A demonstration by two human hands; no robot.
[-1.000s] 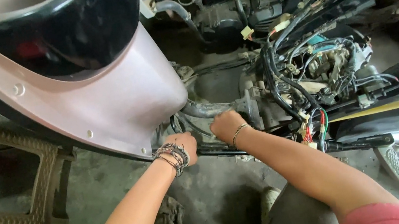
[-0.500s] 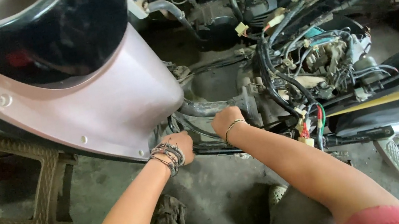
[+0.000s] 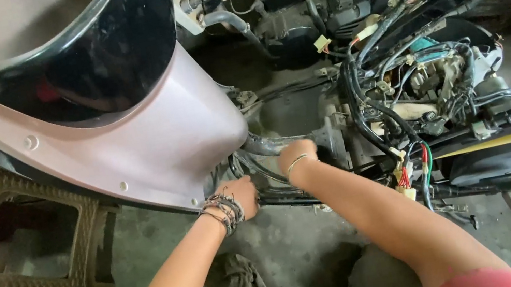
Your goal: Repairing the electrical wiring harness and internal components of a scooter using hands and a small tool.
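We have both hands reaching in under the stripped scooter's frame.

Our left hand (image 3: 242, 194), its wrist wrapped in dark thread bands, is curled around the thin black cables (image 3: 253, 168) that loop just below the mauve plastic body panel (image 3: 150, 133). Our right hand (image 3: 297, 155), wearing a thin metal bangle, is closed against the grey curved metal frame tube (image 3: 269, 144); its fingers are hidden behind the tube, so we cannot tell what they grip. A tangled bundle of black, red and green wiring (image 3: 407, 139) hangs just right of that forearm. A brown woven plastic stool (image 3: 29, 237) stands at left on the stained concrete floor (image 3: 286, 242).
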